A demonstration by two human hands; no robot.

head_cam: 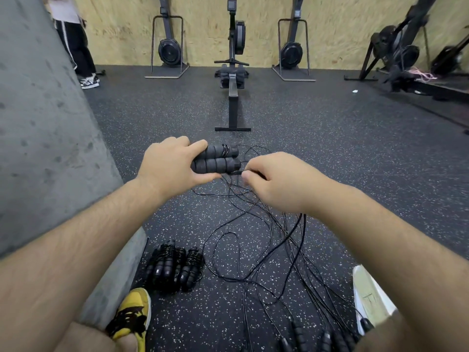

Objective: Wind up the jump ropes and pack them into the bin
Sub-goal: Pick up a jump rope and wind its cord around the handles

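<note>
- Here, the left hand [172,163] grips two foam handles [215,158] side by side above the floor [355,153].
- The right hand [276,181] pinches the thin cord [234,173] just beside the handle ends.
- Wound ropes [175,268] lie near the yellow shoe [132,313].

A gym: a rowing machine [233,80] stands on a black speckled rubber floor [330,148], flanked by two upright flywheel trainers [169,47] [291,49] on stands against a plywood wall [203,26]. More black exercise machines [401,52], blurred, crowd the right edge, and loose jump ropes [266,237] lie tangled across the floor
</note>
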